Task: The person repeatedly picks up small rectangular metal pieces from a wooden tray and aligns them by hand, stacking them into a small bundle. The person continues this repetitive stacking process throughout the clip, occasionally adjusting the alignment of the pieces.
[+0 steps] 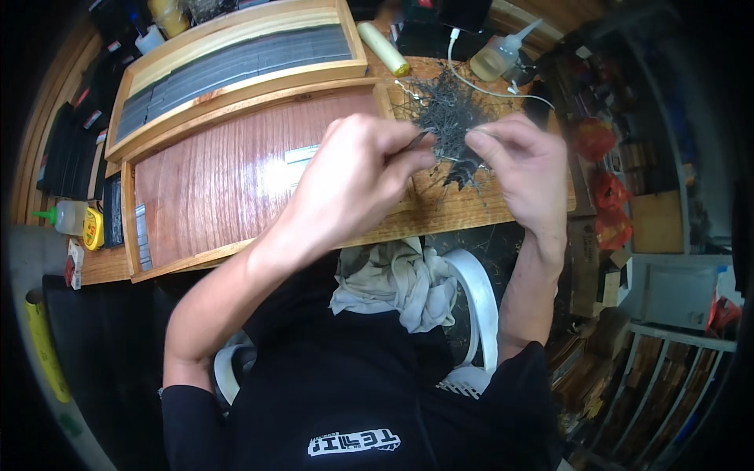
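Observation:
Both hands are raised over the right part of a wooden table [506, 195]. My left hand [353, 165] is closed, thumb and finger pinching a small, thin dark piece [419, 140]. Close by on the right, my right hand [522, 161] is also closed in a pinch; what lies between its fingertips is too small to make out. Behind and below the fingertips spreads a tangled heap of thin dark strips [448, 98], with a dark pointed bunch [462, 173] at its near side. Under my left forearm is a shallow wooden tray [259, 93] with a glossy reddish-brown base.
Behind it, another wooden tray [357, 55] holds rows of dark grey strips [251, 67]. A nozzle bottle [495, 61], white cable [463, 71] and pale yellow roll [383, 49] lie at the back. A yellow tape measure [93, 228] stands far left. Crumpled cloth [397, 282] covers my lap.

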A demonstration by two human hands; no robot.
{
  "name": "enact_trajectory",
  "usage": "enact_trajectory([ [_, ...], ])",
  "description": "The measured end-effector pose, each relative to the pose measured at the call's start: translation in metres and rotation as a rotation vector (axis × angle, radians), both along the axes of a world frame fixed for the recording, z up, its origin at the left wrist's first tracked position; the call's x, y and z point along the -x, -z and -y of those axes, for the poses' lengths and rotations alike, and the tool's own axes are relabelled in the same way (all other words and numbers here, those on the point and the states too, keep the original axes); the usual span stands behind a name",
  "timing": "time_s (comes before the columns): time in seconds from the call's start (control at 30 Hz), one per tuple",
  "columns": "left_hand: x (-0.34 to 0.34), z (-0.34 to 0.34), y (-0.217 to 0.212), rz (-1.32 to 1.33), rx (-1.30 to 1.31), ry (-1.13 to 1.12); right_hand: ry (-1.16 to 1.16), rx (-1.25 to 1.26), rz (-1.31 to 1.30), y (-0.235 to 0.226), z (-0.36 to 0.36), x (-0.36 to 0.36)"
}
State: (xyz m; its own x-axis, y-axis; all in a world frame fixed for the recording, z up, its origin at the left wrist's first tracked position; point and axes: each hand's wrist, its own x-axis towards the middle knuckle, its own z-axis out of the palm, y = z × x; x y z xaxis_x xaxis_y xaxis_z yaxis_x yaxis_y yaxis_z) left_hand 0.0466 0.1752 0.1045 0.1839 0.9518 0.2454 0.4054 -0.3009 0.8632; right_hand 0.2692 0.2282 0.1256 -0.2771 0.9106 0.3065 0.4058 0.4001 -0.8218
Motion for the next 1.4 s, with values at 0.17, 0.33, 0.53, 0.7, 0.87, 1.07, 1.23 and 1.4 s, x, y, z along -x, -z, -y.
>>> enact_trajectory([
  [0.17, -0.027, -0.029, 0.008, 0.148, 0.165, 0.091, -0.015, 0.039, -0.044, -0.001, 0.001, -0.003],
  [0.33, -0.038, -0.033, 0.013, 0.203, 0.2, 0.091, -0.039, 0.064, -0.048, 0.004, -0.001, -0.009],
  [0.53, -0.041, -0.032, 0.01, 0.229, 0.23, 0.079, -0.04, 0.069, -0.062, 0.009, -0.004, -0.014],
  [0.7, -0.047, -0.039, 0.021, 0.313, 0.242, 0.046, 0.007, 0.07, -0.089, 0.01, -0.005, -0.021],
  [0.87, -0.06, -0.082, 0.022, 0.107, 0.148, -0.019, 0.141, -0.031, 0.012, 0.003, -0.002, -0.033],
  [1.07, -0.069, -0.089, 0.015, -0.184, 0.099, -0.078, 0.155, 0.026, -0.067, 0.01, -0.003, -0.041],
  [1.23, -0.042, -0.059, -0.015, -0.139, 0.106, 0.061, 0.073, 0.205, -0.173, 0.008, 0.008, -0.048],
  [1.4, -0.011, 0.025, 0.001, 0.24, 0.366, 0.186, -0.186, 0.403, -0.273, 0.015, 0.039, -0.019],
])
